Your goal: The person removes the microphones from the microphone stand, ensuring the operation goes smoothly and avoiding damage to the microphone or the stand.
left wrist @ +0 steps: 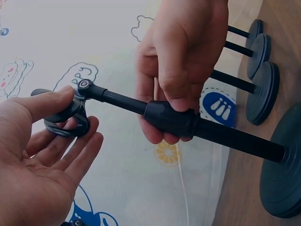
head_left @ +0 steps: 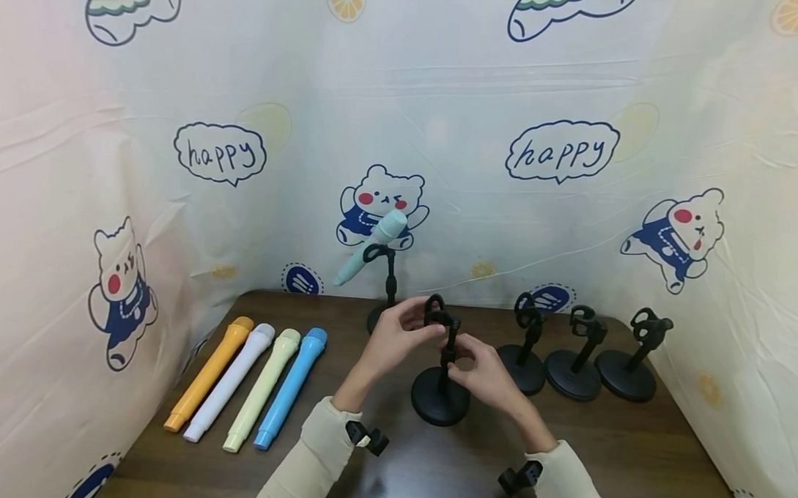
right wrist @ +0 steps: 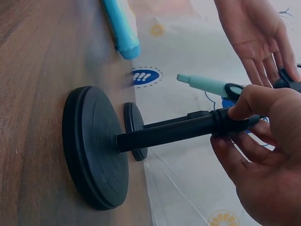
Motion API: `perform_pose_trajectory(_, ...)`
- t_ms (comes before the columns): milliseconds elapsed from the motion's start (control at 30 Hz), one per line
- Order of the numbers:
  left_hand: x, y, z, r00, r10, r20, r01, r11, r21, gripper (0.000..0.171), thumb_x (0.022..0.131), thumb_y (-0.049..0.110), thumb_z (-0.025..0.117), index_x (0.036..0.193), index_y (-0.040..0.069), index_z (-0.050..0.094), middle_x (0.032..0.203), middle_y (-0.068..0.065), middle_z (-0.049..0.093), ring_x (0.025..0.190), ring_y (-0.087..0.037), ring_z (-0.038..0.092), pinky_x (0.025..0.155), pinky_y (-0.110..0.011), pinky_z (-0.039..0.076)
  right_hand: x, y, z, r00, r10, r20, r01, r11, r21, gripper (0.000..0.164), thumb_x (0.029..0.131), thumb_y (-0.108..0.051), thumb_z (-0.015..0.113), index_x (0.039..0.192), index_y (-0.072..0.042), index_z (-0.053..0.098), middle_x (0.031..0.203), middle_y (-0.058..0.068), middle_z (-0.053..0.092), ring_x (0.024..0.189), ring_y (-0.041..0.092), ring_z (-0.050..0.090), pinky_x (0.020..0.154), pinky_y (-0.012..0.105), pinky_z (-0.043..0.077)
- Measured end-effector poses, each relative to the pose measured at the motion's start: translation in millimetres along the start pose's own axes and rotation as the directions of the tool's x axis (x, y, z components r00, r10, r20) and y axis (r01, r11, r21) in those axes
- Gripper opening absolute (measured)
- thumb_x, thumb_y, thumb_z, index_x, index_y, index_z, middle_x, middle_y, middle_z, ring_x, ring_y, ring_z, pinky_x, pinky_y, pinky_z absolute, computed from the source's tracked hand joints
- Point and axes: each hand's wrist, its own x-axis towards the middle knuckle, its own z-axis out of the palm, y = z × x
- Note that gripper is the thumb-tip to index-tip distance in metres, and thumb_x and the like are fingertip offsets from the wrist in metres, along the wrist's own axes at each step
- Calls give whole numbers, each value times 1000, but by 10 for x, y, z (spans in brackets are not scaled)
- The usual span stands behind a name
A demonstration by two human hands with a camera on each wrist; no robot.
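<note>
head view bright | wrist views dimmer | soft glare on tabletop [head_left: 431,473]

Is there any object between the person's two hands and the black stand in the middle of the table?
Nothing visible is in between: the left hand already holds the clip of the black stand, and the right hand grips its collar. The other stand, with the pale green microphone, is behind.

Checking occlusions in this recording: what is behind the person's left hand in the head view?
A black stand holding a tilted mint microphone. Both show above the left hand; the stand's base shows partly, its remainder covered by the hand.
</note>
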Motion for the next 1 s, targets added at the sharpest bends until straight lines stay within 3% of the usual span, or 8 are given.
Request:
perform_pose_trajectory(200,3,1,0,1000,-6,0,6,1000,-6,44,96,20,81,138,17,68,131,-8,74,121,-25,73,105,-42,59,-3,5,-14,1000,-1,24,0,1000,13,34,95,2,71,129,-4,70,126,15,72,113,26,71,100,36,59)
perform_pose_trajectory(433,7,-11,2,1000,-1,-4,1,1000,-4,46,96,20,81,140,17,68,131,-8,74,121,-26,73,104,-41,60,5,13,-17,999,17,45,-18,1000,16,30,101,-8,70,130,-16,68,130,9,69,117,25,68,107,59,54)
perform_pose_trajectory(533,11,-16,-1,1000,-2,-3,2,1000,2,46,96,21,82,140,18,68,131,-7,75,120,-25,74,104,-42,60,11,10,-9,1000,27,16,-27,1000,1,31,101,-18,74,132,-17,67,128,6,68,116,23,68,107,61,53)
perform_pose_trajectory(800,6,4,-4,1000,-6,-4,6,1000,5,47,97,20,81,141,17,67,131,-8,75,121,-26,73,107,-43,58,18,22,64,998,40,-39,-41,999,-23,48,94,-31,85,135,-18,65,127,9,70,113,22,69,101,56,58)
perform_pose_trajectory(1000,0,10,-9,1000,-3,0,3,1000,0,46,96,19,81,140,17,67,132,-8,74,121,-25,73,106,-40,59,14,55,122,993,62,-104,-67,996,-52,42,88,-26,90,121,-18,66,119,4,65,102,14,68,93,42,61)
